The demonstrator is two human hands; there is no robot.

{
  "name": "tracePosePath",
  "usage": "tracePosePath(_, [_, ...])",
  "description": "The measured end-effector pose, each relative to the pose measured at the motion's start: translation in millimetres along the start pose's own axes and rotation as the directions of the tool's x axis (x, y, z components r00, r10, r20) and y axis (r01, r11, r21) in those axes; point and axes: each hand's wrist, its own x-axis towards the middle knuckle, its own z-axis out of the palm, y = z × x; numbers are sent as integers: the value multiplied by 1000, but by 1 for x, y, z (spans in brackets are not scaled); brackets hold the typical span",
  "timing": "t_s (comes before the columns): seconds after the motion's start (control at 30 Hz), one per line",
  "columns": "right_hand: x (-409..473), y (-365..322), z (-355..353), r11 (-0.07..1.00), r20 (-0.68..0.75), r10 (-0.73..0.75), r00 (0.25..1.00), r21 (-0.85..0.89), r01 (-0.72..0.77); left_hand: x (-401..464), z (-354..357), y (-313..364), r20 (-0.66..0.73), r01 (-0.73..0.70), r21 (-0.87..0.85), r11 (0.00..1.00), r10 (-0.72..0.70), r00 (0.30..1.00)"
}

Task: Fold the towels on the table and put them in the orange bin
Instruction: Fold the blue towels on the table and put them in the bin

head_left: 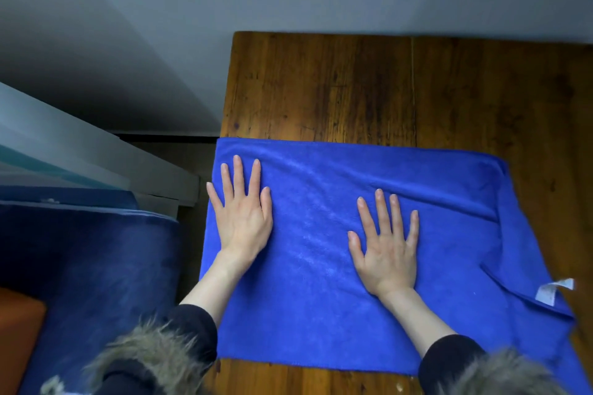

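Head view, looking straight down. A blue towel [369, 253] lies spread on a wooden table [401, 90], filling the lower centre and right of the frame, its left edge hanging slightly past the table's edge. It looks folded at least once: a second layer shows along the right side, where a white tag [553, 290] sticks out at the lower right. The left hand [245, 218] lies flat on the towel at centre left, fingers straight and slightly spread. The right hand [386, 253] lies flat near the centre, fingers straight and spread too. Neither pinches cloth; both appear to be smoothing it. At the far lower left corner an orange shape [19, 330], likely the bin, peeks in beside dark blue upholstery [96, 266]. Judging from this, folding is under way, further folds probably remain, and nothing visible has gone into the bin yet. No other towels are in view.
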Motion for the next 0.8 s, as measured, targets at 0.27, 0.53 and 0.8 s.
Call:
tracePosePath(0.27, [-10,28,-22,864,-113,99,989,502,-29,-66,21,96,68,-243,-57,968,246,967])
tracePosePath(0.53, [-96,184,-26,997,-245,60,968,67,-44,-103,53,196,82,-455,21,890,452,888])
tracePosePath(0.8, [-63,247,-47,911,-166,198,966,395,-118,-114,82,246,70,-411,113,905,405,911])
